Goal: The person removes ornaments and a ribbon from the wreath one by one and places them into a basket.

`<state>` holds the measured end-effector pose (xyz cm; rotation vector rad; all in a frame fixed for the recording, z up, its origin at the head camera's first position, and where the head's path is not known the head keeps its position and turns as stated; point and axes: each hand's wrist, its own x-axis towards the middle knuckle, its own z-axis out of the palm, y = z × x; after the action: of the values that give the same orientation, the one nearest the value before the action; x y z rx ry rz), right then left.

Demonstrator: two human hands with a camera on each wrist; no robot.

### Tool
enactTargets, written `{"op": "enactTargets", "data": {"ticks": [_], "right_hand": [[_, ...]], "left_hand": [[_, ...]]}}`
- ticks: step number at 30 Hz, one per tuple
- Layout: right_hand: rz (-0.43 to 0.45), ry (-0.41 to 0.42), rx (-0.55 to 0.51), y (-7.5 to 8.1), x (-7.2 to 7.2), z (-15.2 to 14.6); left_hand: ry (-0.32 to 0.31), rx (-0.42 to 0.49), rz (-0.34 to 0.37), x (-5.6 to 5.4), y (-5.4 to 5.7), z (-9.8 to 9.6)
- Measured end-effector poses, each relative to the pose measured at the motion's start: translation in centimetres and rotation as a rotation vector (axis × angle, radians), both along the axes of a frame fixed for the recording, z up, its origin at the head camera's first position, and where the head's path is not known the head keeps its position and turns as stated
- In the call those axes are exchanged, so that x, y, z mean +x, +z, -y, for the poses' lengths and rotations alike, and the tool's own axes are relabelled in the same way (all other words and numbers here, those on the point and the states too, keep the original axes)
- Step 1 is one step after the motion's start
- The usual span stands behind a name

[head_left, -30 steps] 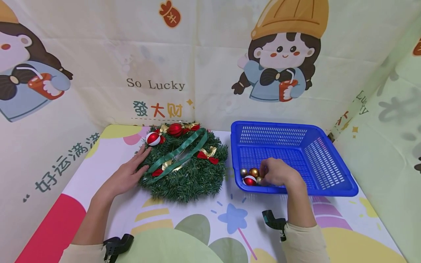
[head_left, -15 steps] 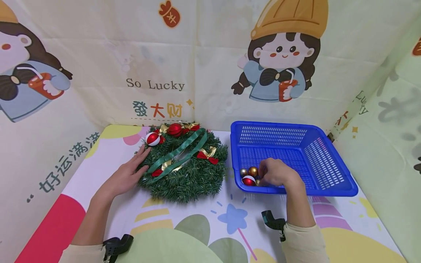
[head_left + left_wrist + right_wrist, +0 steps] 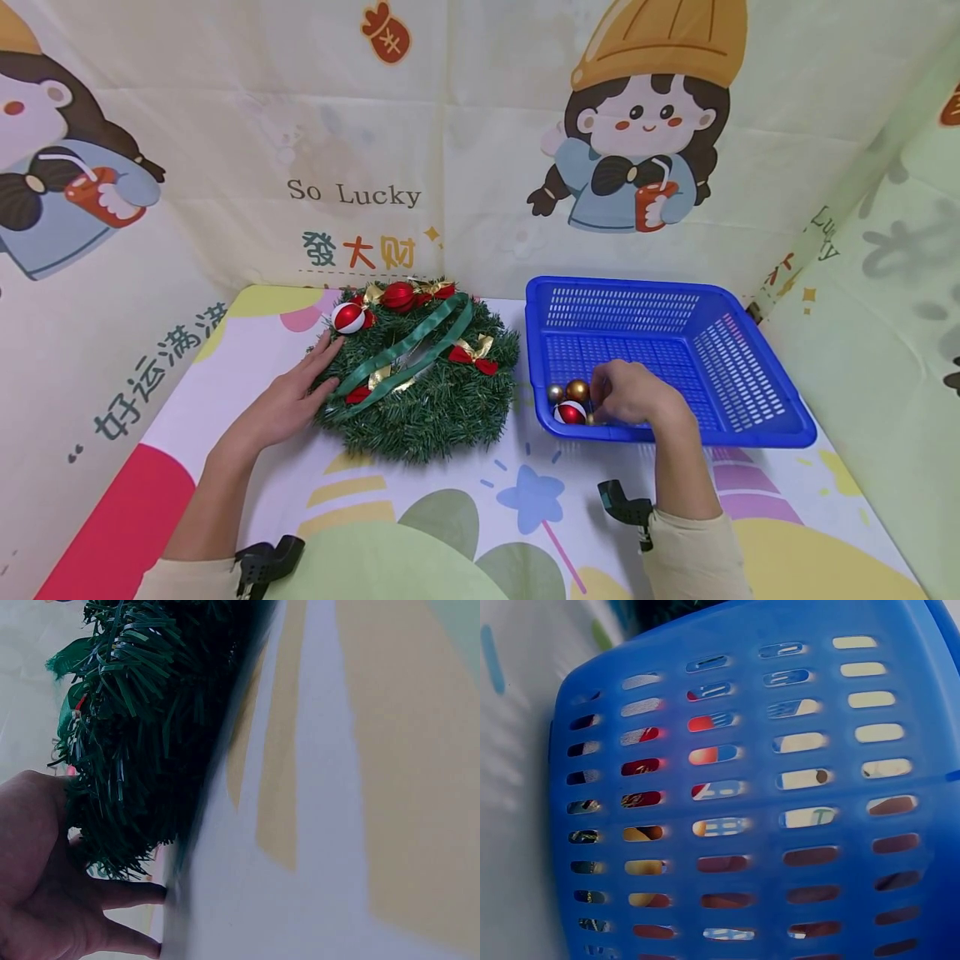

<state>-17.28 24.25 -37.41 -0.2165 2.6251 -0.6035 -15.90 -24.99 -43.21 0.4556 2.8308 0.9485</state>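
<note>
1. Small change only: in the basket [image 3: 750, 435], the red-and-white ball [image 3: 570, 412] sits a touch right of where it was half a second ago; the two hands look about the same.
2. Likely meaning: picking among the ornaments is underway; nothing is lifted clear yet.
3. Right hand [image 3: 636, 396]: fingers bent down into the basket's near-left corner, beside a small gold ball [image 3: 591, 419]. Can't tell if it pinches anything; the basket wall hides the fingertips in the wrist view.
4. Left hand [image 3: 288, 404]: fingers extended and spread, resting against the left edge of the wreath [image 3: 450, 425], which lies left of the basket.
5. Wreath: round, bristly green needles, smooth green ribbon [image 3: 408, 340], red-and-gold bow [image 3: 472, 358] at right, ridged red ball [image 3: 399, 296] on far side.
6. Basket: blue, plastic-looking, slotted walls; shiny copper ball [image 3: 577, 391] inside.
</note>
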Motion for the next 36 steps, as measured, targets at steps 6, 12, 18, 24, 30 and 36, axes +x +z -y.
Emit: {"op": "enactTargets", "data": {"ticks": [6,12,18,24,30,36], "right_hand": [[-0.022,-0.003,-0.006,0.4,0.0,0.1],[-0.053,-0.032,-0.022,0.5,-0.1,0.1],[-0.093,-0.056,-0.019,0.5,-0.1,0.0],[-0.136,-0.119,-0.037,0.6,0.0,0.2],[-0.182,-0.189,-0.079,0.7,-0.1,0.5],[-0.266,-0.220,-0.138,0.7,0.0,1.0]], "left_hand": [[0.003,-0.001,0.011,0.0,0.2,0.2],[0.005,0.004,0.018,0.0,0.4,0.3],[0.005,0.007,0.018,0.0,0.4,0.1],[0.004,0.002,0.020,0.0,0.3,0.1],[0.000,0.004,0.023,0.0,0.2,0.1],[-0.001,0.005,0.021,-0.1,0.1,0.1]]}}
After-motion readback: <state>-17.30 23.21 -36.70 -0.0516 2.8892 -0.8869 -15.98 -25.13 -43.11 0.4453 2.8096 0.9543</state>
